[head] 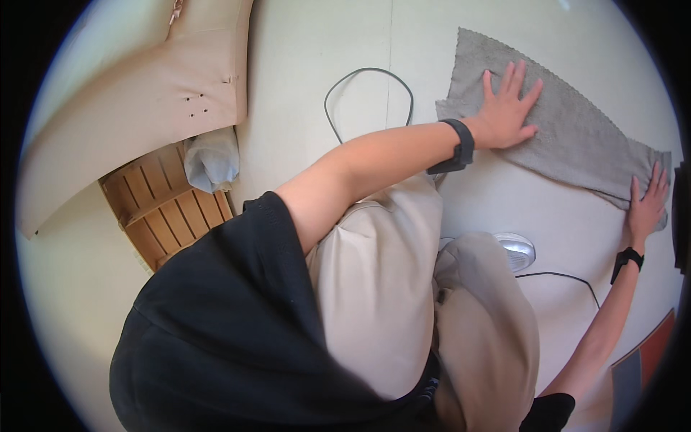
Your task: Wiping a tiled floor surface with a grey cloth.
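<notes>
My left hand (506, 112) lies palm down on a grey cloth (567, 135), its fingers spread over the fabric. The cloth is spread on a pale floor (302, 48), has a scalloped far edge and shows some wrinkles. Farther right, my right hand (648, 201) presses flat on the narrow, bunched end of the same cloth, fingers slightly apart. Neither hand grips anything. Both wrists wear black bands. A silvery oval object (518, 252), partly hidden behind my knee, is on the floor below the cloth.
A dark cable (369, 69) loops across the floor behind my left arm; another cable (561, 274) runs beside my right forearm. To the left are a slatted wooden crate (175, 216), a bluish-grey rolled bundle (213, 162) and a beige covered piece (146, 92). A red and blue-grey panel (642, 356) is at lower right.
</notes>
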Demonstrator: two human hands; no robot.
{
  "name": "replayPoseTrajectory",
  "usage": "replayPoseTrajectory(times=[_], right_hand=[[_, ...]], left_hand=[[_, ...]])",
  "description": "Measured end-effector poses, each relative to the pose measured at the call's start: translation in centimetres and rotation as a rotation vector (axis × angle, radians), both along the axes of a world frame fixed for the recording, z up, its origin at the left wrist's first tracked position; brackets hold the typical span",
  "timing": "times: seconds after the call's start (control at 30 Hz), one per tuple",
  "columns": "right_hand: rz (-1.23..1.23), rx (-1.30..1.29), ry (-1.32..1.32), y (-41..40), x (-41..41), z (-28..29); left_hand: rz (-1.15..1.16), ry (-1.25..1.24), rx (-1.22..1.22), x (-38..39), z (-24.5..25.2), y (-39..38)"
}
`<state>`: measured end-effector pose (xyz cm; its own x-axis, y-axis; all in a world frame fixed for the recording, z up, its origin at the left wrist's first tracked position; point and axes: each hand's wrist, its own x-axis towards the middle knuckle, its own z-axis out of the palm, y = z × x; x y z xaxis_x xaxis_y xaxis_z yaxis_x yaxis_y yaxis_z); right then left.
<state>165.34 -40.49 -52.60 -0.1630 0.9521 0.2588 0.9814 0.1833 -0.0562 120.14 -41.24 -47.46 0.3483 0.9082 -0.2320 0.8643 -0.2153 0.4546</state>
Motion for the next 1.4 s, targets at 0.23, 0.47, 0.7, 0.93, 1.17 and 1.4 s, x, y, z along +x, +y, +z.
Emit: replayPoseTrajectory(times=[0.23, 0.47, 0.7, 0.93, 1.17, 1.4], right_hand=[[-0.158, -0.025, 0.003, -0.6, -1.2, 0.1], [-0.106, 0.056, 0.057, 0.4, -2.2, -0.8], [-0.176, -0.054, -0.077, 0.2, -2.5, -0.8], [-0.257, -0.067, 0.031, 8.2, -16.2, -2.8], [-0.275, -0.025, 0.107, 13.6, -25.4, -3.7], [-0.216, 0.099, 0.128, 13.3, -25.3, -3.3]], left_hand=[[0.521, -0.122, -0.063, -6.9, 1.5, 1.2], [0.399, -0.248, -0.282, -6.0, 1.0, 3.5], [0.38, -0.256, -0.061, -9.5, 1.1, 10.3], [0.224, -0.035, 0.415, -21.8, 2.9, 19.5], [0.09, 0.153, 0.694, -21.8, 8.3, 13.8], [-0.642, 0.33, -0.615, -34.1, 11.9, -11.7]])
